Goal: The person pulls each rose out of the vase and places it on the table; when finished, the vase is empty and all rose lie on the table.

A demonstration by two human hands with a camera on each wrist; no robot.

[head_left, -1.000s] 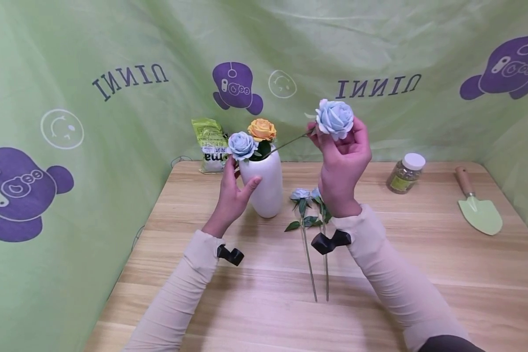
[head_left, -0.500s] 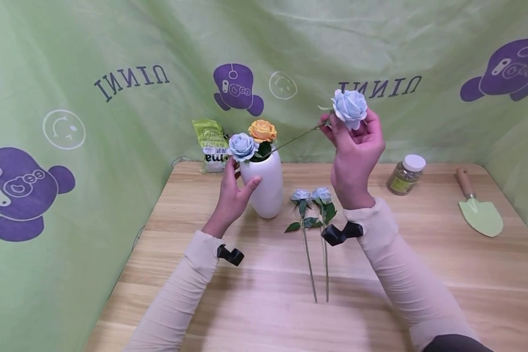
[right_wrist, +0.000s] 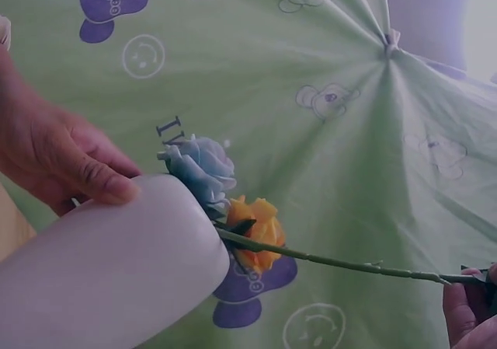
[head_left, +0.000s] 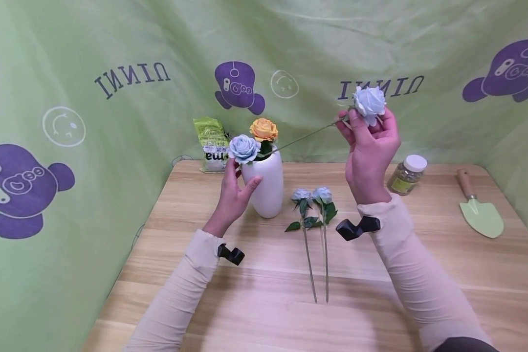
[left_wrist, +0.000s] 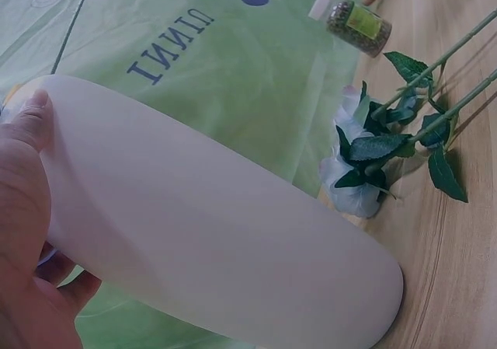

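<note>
My left hand (head_left: 234, 195) grips the upper part of a white vase (head_left: 267, 190), thumb on the near side and fingers behind; the left wrist view shows the thumb close to the rim. A blue artificial rose (head_left: 244, 148) and an orange rose (head_left: 264, 129) stand in the vase mouth. Up and to the right, my right hand (head_left: 371, 154) pinches another blue rose (head_left: 369, 104) just under its bloom. Its bare stem (right_wrist: 342, 265) slants down to the vase mouth, where the lower end is hidden inside. Two more blue roses (head_left: 311, 195) lie on the wooden table (head_left: 246, 303), right of the vase.
Behind the vase stands a green and white packet (head_left: 211, 146). A white-lidded jar (head_left: 407, 175) is at the back right, with a green hand trowel (head_left: 479, 210) beyond it. Green printed cloth (head_left: 158, 112) hangs around the table's back and sides.
My right hand has moved right and upward with the blue rose, and more of its stem shows outside the vase. The left hand and the vase have stayed nearly still.
</note>
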